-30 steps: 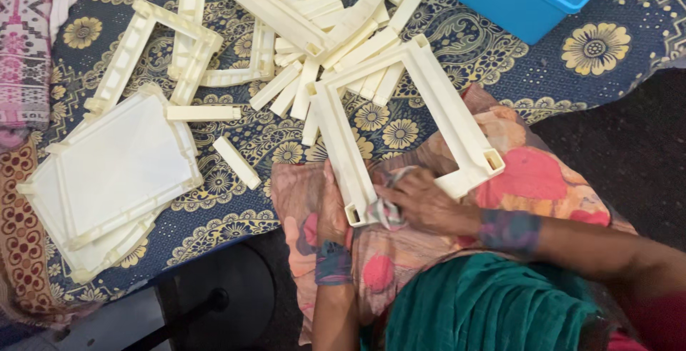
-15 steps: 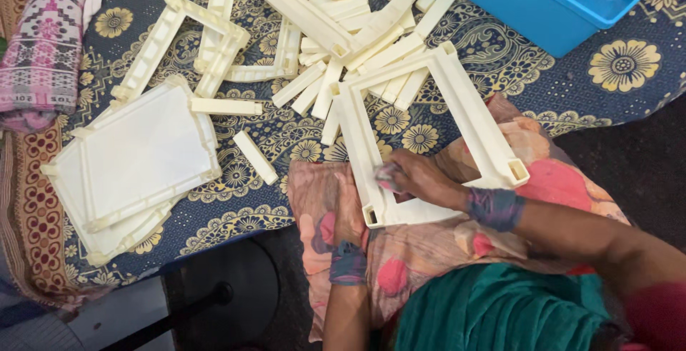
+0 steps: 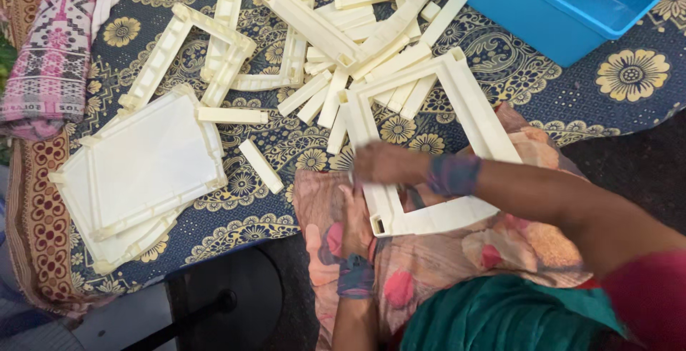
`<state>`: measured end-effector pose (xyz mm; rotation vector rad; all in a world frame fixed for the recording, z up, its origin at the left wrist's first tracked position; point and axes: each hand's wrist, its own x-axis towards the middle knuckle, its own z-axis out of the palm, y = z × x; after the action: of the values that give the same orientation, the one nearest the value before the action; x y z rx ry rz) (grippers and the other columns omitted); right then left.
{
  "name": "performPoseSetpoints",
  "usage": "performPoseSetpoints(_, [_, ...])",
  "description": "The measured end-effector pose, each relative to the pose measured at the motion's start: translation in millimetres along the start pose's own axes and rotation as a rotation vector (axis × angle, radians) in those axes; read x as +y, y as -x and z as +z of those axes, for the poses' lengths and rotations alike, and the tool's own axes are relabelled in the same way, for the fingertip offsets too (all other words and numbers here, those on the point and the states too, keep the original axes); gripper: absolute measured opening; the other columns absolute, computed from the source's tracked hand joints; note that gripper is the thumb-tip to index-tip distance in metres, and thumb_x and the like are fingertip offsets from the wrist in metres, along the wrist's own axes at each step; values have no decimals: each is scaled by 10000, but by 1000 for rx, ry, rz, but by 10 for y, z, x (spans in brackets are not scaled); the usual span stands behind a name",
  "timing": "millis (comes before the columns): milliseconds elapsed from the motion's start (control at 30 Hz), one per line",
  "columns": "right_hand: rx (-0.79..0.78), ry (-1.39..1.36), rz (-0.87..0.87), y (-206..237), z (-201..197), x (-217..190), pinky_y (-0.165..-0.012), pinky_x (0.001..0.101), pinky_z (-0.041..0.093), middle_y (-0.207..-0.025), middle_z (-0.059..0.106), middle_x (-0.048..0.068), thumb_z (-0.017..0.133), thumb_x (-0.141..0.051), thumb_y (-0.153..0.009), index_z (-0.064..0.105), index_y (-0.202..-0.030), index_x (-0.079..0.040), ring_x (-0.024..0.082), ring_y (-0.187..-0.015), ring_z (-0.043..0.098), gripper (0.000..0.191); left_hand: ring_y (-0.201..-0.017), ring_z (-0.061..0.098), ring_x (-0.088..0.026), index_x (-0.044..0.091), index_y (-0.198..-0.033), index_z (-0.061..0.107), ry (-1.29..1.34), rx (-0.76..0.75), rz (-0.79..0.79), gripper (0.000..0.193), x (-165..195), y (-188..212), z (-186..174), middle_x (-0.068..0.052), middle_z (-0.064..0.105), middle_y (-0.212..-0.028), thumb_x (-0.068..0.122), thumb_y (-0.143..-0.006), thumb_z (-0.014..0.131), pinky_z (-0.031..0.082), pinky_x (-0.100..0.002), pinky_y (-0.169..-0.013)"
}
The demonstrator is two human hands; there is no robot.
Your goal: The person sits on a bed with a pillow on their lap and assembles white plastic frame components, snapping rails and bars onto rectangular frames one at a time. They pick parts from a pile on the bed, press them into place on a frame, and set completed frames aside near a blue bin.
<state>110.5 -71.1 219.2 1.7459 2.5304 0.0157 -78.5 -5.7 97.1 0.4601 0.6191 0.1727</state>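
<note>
Cream plastic frame (image 3: 457, 144) rested across a lap draped in floral cloth (image 3: 443, 265), far end lying over the patterned blue cloth (image 3: 286, 144). Left hand (image 3: 356, 215) lay closed around the near-left corner of that frame, fingers wrapped over the rail. Right hand (image 3: 389, 164) pressed down on the left rail just above the left hand, blurred, so cannot tell whether fingers were curled shut or merely flat on it. Wore dark patterned cuffs on both wrists.

Judged as light, stiff and hollow: thin moulded rails, smooth and perhaps a little slippery, likely to flex or pop apart at the corner joints under twisting. Best taken by a rail close to a corner, or by two opposite rails together, rather than by one long side at mid-span.

Left of the frame, well apart: stack of flat cream panels (image 3: 143, 172), fanned unevenly. Between that stack and the frame: two loose short bars (image 3: 260, 166), apart from each other. Beyond the frame: heap of loose bars (image 3: 371, 51) and another assembled frame (image 3: 214, 51), some overlapping. Beyond and right of the frame: blue plastic tub (image 3: 557, 15), open-topped, partly cut off by the picture edge. Far left of the frame: folded pink woven cloth (image 3: 50, 65).
</note>
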Motion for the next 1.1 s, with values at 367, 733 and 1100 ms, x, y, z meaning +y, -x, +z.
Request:
performPoseSetpoints(367, [249, -169, 456, -301, 308, -101, -892, 496, 486, -1182, 605, 206, 584, -323, -939, 667, -1133, -23, 383, -1120, 525, 366, -921, 696, -179, 172, -1509, 429, -167, 9, 123, 695, -97, 104, -1, -78, 664, -1186, 31, -872, 670, 607, -329, -736])
performPoseSetpoints(733, [23, 221, 308, -509, 382, 556, -820, 468, 473, -1002, 614, 58, 627, -160, -900, 643, -1059, -167, 300, -1113, 534, 159, -864, 665, -171, 38, -1426, 513, -188, -32, 186, 519, -25, 356, 261, -71, 687, -1076, 5, -925, 644, 580, -314, -721])
performPoseSetpoints(1100, [232, 48, 445, -169, 413, 98, -959, 368, 497, -1034, 700, 72, 688, -188, -927, 715, -959, -97, 250, -1075, 599, 101, -1106, 694, -391, 219, -1518, 361, 79, -276, 104, 768, 225, 562, 746, -193, 607, -1307, 69, -819, 642, 619, -474, -853])
